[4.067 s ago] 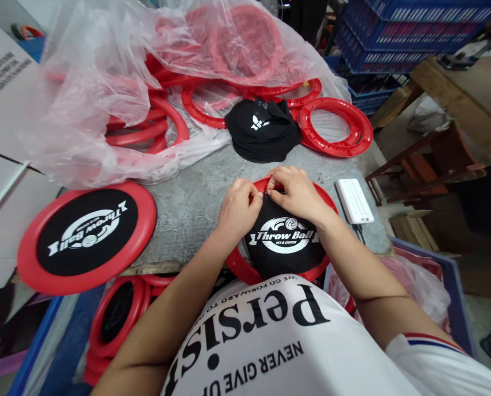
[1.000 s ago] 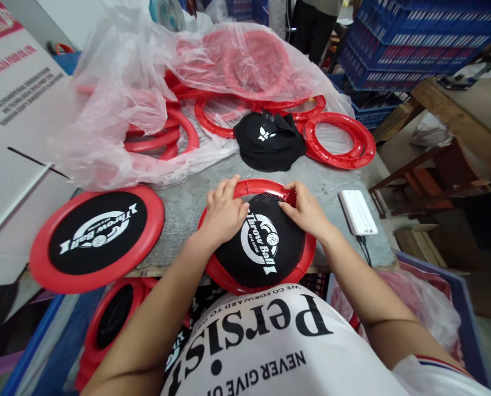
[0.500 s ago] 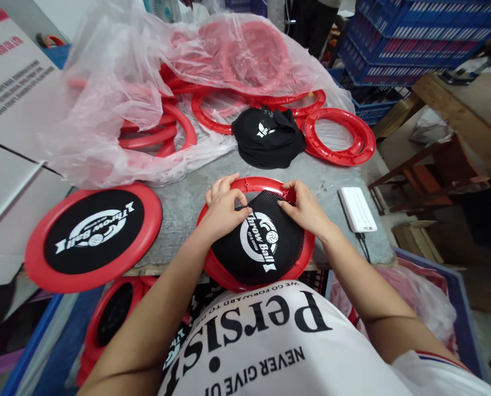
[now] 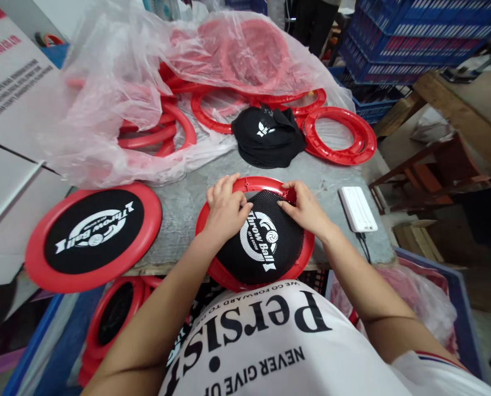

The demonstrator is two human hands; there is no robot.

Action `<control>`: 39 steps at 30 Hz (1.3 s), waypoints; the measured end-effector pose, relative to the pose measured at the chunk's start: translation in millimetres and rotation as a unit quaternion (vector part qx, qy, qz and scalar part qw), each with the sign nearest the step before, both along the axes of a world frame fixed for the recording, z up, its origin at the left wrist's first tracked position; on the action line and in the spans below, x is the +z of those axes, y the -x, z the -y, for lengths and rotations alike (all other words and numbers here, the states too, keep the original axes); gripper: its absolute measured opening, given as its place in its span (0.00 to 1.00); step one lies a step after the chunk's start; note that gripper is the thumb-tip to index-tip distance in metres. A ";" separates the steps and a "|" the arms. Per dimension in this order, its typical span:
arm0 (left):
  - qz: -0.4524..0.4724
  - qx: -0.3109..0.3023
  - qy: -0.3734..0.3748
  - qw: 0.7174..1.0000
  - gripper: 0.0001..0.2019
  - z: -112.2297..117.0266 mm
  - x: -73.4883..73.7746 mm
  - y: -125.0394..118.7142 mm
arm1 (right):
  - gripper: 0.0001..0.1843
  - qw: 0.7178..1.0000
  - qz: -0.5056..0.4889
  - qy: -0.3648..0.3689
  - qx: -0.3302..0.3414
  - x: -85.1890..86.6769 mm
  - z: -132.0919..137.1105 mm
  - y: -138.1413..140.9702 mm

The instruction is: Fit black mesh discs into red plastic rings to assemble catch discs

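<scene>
Red ring [image 4: 224, 273], printed black mesh [image 4: 266, 239]

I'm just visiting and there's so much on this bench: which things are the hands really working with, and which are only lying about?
In hand:
left hand and right hand on the red ring
black mesh disc lying in that ring

Lying about:
finished disc
loose red ring
black cloth pile
plastic bag
white power bank
blue crates

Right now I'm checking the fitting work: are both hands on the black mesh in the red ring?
Touching. The head view shows the left hand and right hand with fingertips pressed on the black mesh at the red ring.
</scene>
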State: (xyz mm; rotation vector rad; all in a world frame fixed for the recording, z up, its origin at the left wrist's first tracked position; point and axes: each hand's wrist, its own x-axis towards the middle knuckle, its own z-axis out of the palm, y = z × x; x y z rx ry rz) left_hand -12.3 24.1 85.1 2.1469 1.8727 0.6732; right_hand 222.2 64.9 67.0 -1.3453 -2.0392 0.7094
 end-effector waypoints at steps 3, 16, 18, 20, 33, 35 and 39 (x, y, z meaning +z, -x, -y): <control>-0.005 0.015 -0.036 0.999 0.03 0.7 -3.4 -2.0 | 0.17 1.000 -0.006 -0.001 0.003 -0.3 0.2 -0.4; 0.013 -0.021 -0.050 0.998 0.12 4.7 -5.7 0.9 | 0.17 1.000 -0.025 -0.011 0.011 -3.1 1.3 -3.9; 0.021 -0.015 -0.053 0.998 0.11 3.0 -5.0 0.4 | 0.17 1.000 -0.025 -0.009 0.008 -3.3 1.4 -3.5; 0.035 0.003 -0.054 0.998 0.07 0.0 -3.5 -0.8 | 0.17 1.000 -0.021 -0.006 0.005 -3.8 1.6 -3.2; 0.098 0.063 -0.065 0.991 0.07 -1.3 7.8 -23.4 | 0.06 0.991 0.011 -0.117 0.065 33.7 -10.4 17.2; 0.098 0.060 -0.074 0.991 0.07 0.2 8.4 -25.9 | 0.03 0.990 0.019 -0.106 0.090 40.4 -14.1 24.4; 0.101 0.069 -0.079 0.989 0.08 2.3 10.0 -26.8 | 0.04 0.992 0.029 -0.057 0.109 42.7 -18.8 32.6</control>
